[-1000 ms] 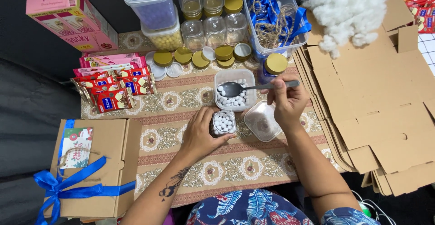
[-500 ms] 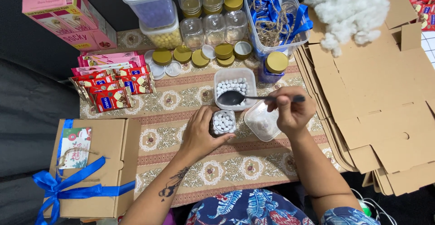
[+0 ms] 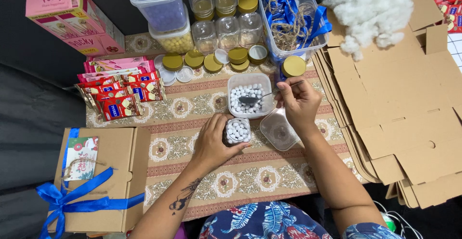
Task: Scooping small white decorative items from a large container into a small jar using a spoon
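- Since a moment ago the spoon (image 3: 257, 98) has swung down and left — its bowl now lies in the square tub of white candies (image 3: 249, 95), where earlier it hung above the tub's near edge.
- The right hand (image 3: 299, 103) pinches the spoon's handle between thumb and fingers, closed on it, just right of the tub.
- The left hand (image 3: 214, 142) is wrapped round the side of a small glass jar (image 3: 237, 130), fingers curled on it; the jar stands upright on the patterned table runner (image 3: 192, 145), just in front of the tub, and is nearly full of the same white candies.
- A clear tub lid (image 3: 278, 130) lies just right of the jar, below the right hand (whether they touch, I cannot tell).
- Behind the tub: gold lids (image 3: 238, 55) and empty glass jars (image 3: 228, 30) in rows.
- Far left, a cardboard box with blue ribbon (image 3: 98, 179); at right, a stack of flat cardboard (image 3: 409, 119).
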